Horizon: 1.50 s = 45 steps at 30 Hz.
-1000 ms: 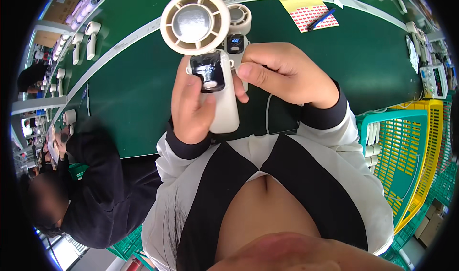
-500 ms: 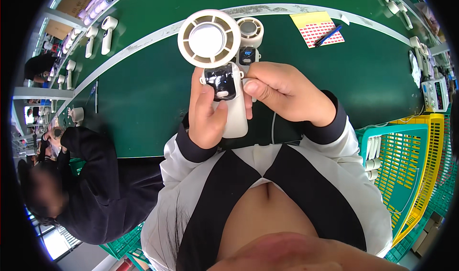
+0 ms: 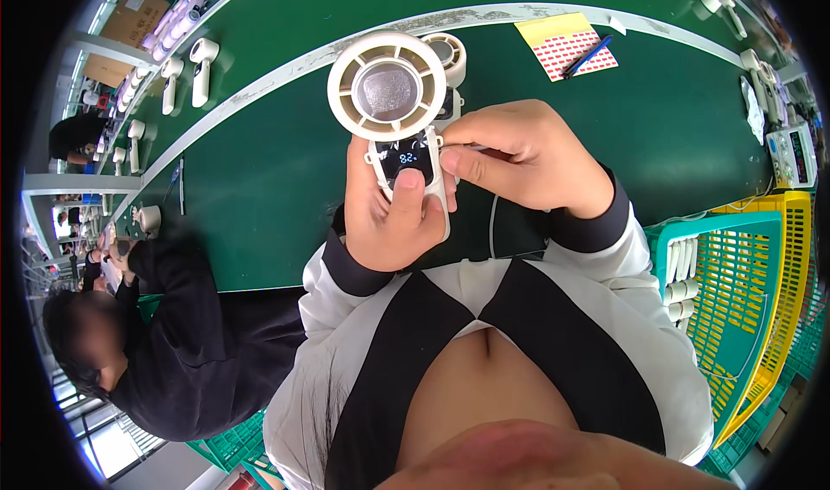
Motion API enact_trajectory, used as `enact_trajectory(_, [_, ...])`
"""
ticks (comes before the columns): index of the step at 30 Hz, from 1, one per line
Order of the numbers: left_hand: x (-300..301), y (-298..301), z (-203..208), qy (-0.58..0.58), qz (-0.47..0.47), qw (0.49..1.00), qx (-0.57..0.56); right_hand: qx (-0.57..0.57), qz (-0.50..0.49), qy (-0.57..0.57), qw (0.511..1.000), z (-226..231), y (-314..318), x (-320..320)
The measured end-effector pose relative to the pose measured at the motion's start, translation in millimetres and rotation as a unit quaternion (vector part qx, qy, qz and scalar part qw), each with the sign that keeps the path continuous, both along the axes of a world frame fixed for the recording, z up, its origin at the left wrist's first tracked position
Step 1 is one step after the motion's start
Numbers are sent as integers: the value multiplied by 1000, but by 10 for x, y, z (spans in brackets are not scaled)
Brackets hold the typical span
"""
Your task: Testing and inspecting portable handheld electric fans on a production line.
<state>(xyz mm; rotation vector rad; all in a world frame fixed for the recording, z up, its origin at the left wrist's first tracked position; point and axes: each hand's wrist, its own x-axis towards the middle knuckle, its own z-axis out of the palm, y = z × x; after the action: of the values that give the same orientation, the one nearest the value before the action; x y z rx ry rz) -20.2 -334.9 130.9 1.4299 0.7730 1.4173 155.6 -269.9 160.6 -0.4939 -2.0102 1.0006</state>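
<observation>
My left hand [image 3: 389,218] is wrapped round the handle of a white handheld fan [image 3: 387,136], its thumb pressed on the front just under the dark lit display [image 3: 403,156]. The fan's round, ribbed head points up and away from me. At the right side of the handle, my right hand [image 3: 527,157] is closed in a pinch on a thin cable, whose end is hidden by the fingers. Below that hand a pale cable [image 3: 494,226] runs down to the table edge. A second white fan [image 3: 445,58] lies behind the held one, partly covered by it.
Beyond the fans, a yellow-and-white label sheet [image 3: 553,45] lies on the green table [image 3: 277,179] with a blue pen [image 3: 588,56] on it. Green and yellow baskets [image 3: 735,265] stand at the right, near a power supply [image 3: 791,157]. A co-worker [image 3: 190,343] sits at left.
The held fan has tilted, its head shifting slightly right and nearer me. My left thumb has moved up onto the front below the display, whose lit digits now show clearly.
</observation>
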Motion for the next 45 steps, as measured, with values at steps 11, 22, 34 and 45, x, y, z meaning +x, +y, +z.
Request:
enact_trajectory(11, [-498, -705, 1101, -170, -6, 985, 31, -81, -111, 100, 985, 20, 135, 181])
enact_trajectory(22, [-361, -767, 890, -105, 49, 969, 216, -54, -90, 139, 985, 30, 81, 146])
enact_trajectory(34, [-884, 2493, -64, -362, -150, 893, -221, 81, -201, 39, 975, 15, 196, 93])
enact_trajectory(45, [-474, 1551, -95, 353, 401, 827, 174, 107, -160, -40, 980, 26, 152, 96])
